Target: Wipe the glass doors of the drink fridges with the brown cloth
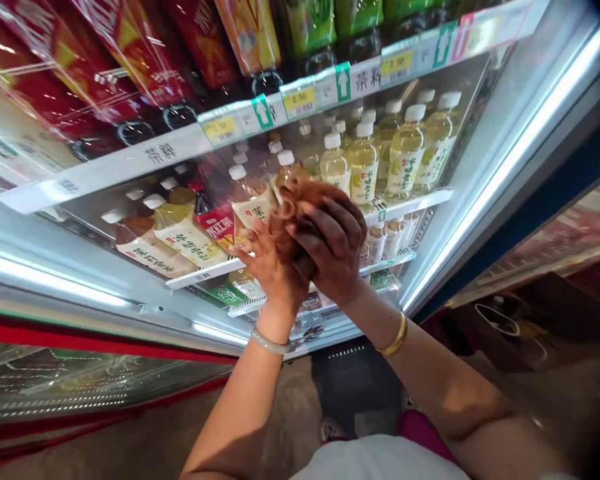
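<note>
A crumpled brown cloth [284, 212] is bunched up between my two hands, in front of the drinks shelf. My left hand [279, 270] grips it from the left and below, with some fingers partly spread. From the right, my right hand [337, 250] wraps its fingers over the bundle. Behind the cloth stand bottles of pale yellow drink with white caps, such as the nearest bottle [364, 167]. To the left are larger bottles, among them a brown tea bottle [143, 243] and a red-labelled bottle [217, 223]. The bundle hides part of the shelf.
Above the hands runs a shelf edge with price tags [300, 100], carrying red and green bottles. Lower shelves hold more drinks. Lit strips [510, 153] line the cooler's sides. A red-edged glass door [80, 380] is at left, and dark floor [300, 400] lies below.
</note>
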{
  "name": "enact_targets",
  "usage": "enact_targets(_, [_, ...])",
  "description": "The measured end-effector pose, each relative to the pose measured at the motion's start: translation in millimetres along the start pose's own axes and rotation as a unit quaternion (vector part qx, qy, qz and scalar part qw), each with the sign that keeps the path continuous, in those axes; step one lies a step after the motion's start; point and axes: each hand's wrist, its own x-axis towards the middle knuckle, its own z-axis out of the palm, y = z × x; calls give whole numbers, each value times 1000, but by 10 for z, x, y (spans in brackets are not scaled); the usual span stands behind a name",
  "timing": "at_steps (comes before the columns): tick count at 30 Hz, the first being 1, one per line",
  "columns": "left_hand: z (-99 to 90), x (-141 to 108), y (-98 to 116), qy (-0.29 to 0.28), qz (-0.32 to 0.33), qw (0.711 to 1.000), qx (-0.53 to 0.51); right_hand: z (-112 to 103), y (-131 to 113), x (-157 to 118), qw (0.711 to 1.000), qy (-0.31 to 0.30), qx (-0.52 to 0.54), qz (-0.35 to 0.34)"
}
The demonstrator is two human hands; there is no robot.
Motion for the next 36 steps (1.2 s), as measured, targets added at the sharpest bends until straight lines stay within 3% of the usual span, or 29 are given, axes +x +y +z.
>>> enact_targets(3, [27,-56,153,16,79,997,19,-133,338,-185,999,11,22,-39])
enact_targets(5, [38,-58,265,25,110,993,34,-221,566,-136,999,14,2,-49])
enact_targets(8, [69,-12,429,38,90,994,50,-311,748,148,998,43,-18,-37])
enact_targets(11, [132,39,550,60,66,995,46,-315,730,358,998,61,-7,-21])
enact_targets(15, [237,55,619,89,43,994,43,-299,726,131,998,15,9,-63])
enact_targets(19, [312,30,709,79,41,994,58,-414,1043,-158,994,15,46,-96])
enact_targets(23, [379,25,917,46,36,997,46,-528,1372,98,997,54,31,-47])
enact_targets(27, [471,40,1130,49,13,998,34,-521,1350,370,997,72,38,-6])
enact_targets(31, [589,13,1310,31,49,998,22,-564,1381,86,996,30,62,-52])
enact_targets(34, [687,-4,1479,23,72,997,18,-683,1679,-179,996,5,68,-51])
enact_targets(36, [753,16,1619,25,82,996,26,-775,1941,-189,998,4,53,-29])
